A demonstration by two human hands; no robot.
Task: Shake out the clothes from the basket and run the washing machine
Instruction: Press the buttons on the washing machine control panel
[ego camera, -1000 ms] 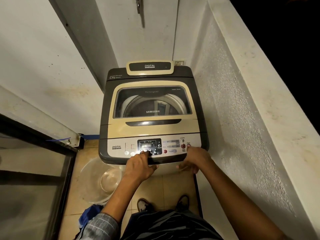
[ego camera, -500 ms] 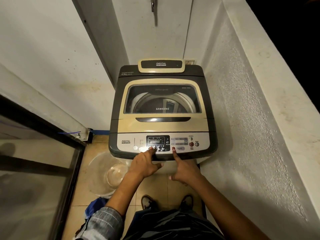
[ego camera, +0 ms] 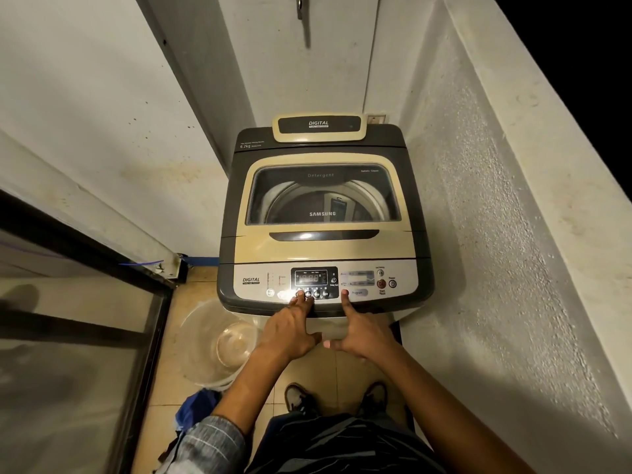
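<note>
- The washer stood in the narrow corner between the two walls, directly in front of me, its lid down and the drum showing through the glass window.
- A second earlier my right hand had been over at the far right of the panel, by the power and start buttons; half a second on it had slid left to the spot just right of the display, and it was there now.
- That right hand had its index finger straight out, its tip on the panel beside the Program button, the other fingers curled under and the thumb out sideways.
- My left hand had stayed on the row of small round buttons under the display, fingertips pressing there, fingers mostly straight.
- I judged this to mean loading was done and I was choosing the cycle, with the start press still to come.
- The display looked lit, though its digits were too small to read.
- The washer was grey with a cream lid, "SAMSUNG" on the glass.
- On the floor at its left sat a clear tub, with blue cloth just behind it, near my left sleeve.
</note>
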